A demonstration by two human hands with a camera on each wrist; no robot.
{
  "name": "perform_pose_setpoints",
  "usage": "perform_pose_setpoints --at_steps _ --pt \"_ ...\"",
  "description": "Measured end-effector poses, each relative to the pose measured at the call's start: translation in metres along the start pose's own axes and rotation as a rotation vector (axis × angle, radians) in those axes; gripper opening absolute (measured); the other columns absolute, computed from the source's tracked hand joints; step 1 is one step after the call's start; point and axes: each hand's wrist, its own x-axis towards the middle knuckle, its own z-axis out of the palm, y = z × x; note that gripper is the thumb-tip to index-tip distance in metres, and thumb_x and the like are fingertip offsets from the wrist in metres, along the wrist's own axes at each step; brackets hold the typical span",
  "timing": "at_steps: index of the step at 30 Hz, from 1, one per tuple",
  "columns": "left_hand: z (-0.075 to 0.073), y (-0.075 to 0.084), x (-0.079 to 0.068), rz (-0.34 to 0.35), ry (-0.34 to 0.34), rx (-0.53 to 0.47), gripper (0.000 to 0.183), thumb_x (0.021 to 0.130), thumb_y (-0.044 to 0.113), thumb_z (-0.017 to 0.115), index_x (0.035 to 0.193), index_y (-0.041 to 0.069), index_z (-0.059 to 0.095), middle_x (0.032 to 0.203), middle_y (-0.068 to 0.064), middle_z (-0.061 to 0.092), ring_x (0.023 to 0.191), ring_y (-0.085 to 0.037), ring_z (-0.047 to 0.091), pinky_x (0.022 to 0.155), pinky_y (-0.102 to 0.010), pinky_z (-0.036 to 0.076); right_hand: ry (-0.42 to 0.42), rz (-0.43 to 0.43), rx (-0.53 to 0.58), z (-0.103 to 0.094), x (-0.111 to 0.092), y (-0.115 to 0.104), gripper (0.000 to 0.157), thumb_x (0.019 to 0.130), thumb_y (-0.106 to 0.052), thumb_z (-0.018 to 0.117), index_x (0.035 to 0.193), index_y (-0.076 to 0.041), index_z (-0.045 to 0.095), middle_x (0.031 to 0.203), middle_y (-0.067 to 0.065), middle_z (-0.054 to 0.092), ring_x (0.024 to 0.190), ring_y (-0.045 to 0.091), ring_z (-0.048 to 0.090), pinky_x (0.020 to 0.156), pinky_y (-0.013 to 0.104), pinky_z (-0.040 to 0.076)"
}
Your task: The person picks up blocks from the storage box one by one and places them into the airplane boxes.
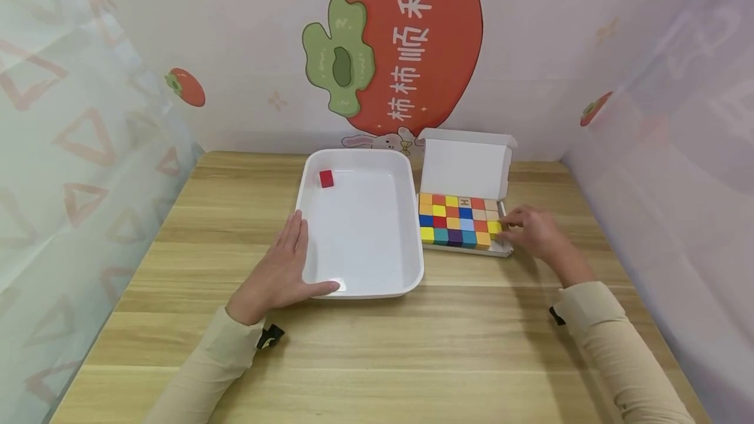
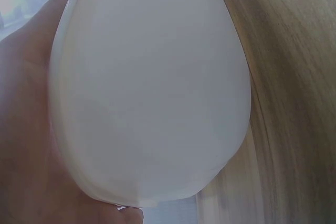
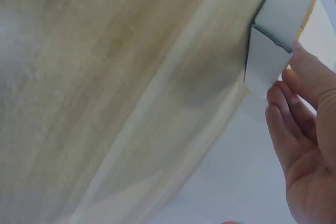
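Observation:
My left hand lies along the left side and near left corner of a white tray. Its fingers are straight, and the thumb stretches over the near rim. A red cube sits in the tray's far left corner. To the right of the tray, a white cardboard box holds rows of coloured cubes with its lid up. At the box's right edge, my right hand pinches a yellow cube between thumb and fingers. In the right wrist view, that hand's fingertips are at the box's corner.
Tray and box stand side by side on a wooden table, towards its back edge. Behind them rises a printed backdrop with a large persimmon picture. Hanging sheets flank the table on both sides.

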Motion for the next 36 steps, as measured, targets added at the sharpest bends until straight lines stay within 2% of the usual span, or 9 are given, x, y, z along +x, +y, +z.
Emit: perform_pose_setpoints --at_steps 5,11,17,20,23,27,31,36 --pt "-0.001 0.000 0.000 0.000 0.007 -0.003 0.135 0.066 0.093 0.045 0.154 0.000 0.002 0.164 -0.014 -0.010 0.153 -0.028 -0.006 0.124 -0.048 0.013 0.022 -0.021 -0.047 0.000 -0.002 -0.004 0.045 0.082 -0.034 0.077 0.116 -0.006 0.069 0.120 0.014 0.064 0.109 0.033 0.060 0.093 0.055 0.051" --pt "0.000 0.001 0.001 0.000 -0.005 0.001 0.136 0.066 0.094 0.043 0.154 -0.001 0.003 0.164 -0.015 -0.010 0.153 -0.029 -0.005 0.124 -0.049 0.013 -0.021 -0.087 -0.106 -0.012 0.004 -0.020 0.051 0.081 -0.030 0.079 0.122 -0.002 0.065 0.118 0.018 0.065 0.105 0.034 0.061 0.091 0.055 0.052" --pt "-0.001 0.001 0.000 0.000 -0.003 0.003 0.136 0.066 0.093 0.044 0.154 -0.001 0.003 0.164 -0.015 -0.010 0.153 -0.030 -0.005 0.124 -0.049 0.012 -0.098 -0.101 -0.061 -0.031 0.024 -0.070 0.059 0.086 -0.035 0.073 0.135 -0.007 0.055 0.131 0.016 0.061 0.120 0.036 0.056 0.097 0.055 0.050" --pt "-0.001 0.001 0.000 -0.002 -0.003 0.001 0.136 0.066 0.093 0.043 0.154 -0.001 0.001 0.164 -0.015 -0.010 0.153 -0.030 -0.005 0.124 -0.049 0.012 -0.090 -0.167 -0.033 -0.034 0.038 -0.099 0.061 0.084 -0.041 0.073 0.135 -0.011 0.056 0.135 0.013 0.060 0.125 0.034 0.055 0.097 0.051 0.052" --pt "-0.001 0.000 0.000 -0.006 -0.005 0.003 0.136 0.066 0.094 0.042 0.154 0.000 0.000 0.164 -0.014 -0.011 0.153 -0.029 -0.006 0.124 -0.048 0.012 -0.074 -0.240 -0.006 -0.033 0.052 -0.130 0.062 0.083 -0.044 0.073 0.135 -0.014 0.057 0.134 0.009 0.061 0.124 0.030 0.058 0.093 0.046 0.055" --pt "0.000 0.000 0.000 -0.002 0.004 0.002 0.136 0.065 0.095 0.042 0.154 0.000 0.002 0.164 -0.014 -0.011 0.153 -0.029 -0.005 0.124 -0.048 0.013 -0.079 -0.335 0.027 -0.031 0.069 -0.168 0.056 0.083 -0.039 0.075 0.133 -0.017 0.059 0.125 0.005 0.066 0.115 0.026 0.062 0.089 0.040 0.058" --pt "0.000 0.001 0.000 0.004 0.015 0.000 0.136 0.065 0.094 0.043 0.154 -0.001 0.003 0.164 -0.015 -0.009 0.153 -0.030 -0.004 0.124 -0.049 0.013 -0.085 -0.389 0.024 -0.026 0.089 -0.198 0.054 0.082 -0.036 0.076 0.130 -0.017 0.061 0.120 0.002 0.068 0.108 0.021 0.064 0.086 0.034 0.059" --pt "-0.001 0.001 0.001 -0.008 0.002 0.008 0.136 0.065 0.095 0.041 0.155 0.001 0.000 0.164 -0.013 -0.011 0.153 -0.028 -0.006 0.125 -0.048 0.012 -0.100 -0.414 0.009 -0.016 0.115 -0.227 0.054 0.083 -0.038 0.075 0.131 -0.018 0.061 0.125 0.001 0.067 0.115 0.019 0.062 0.094 0.034 0.056"
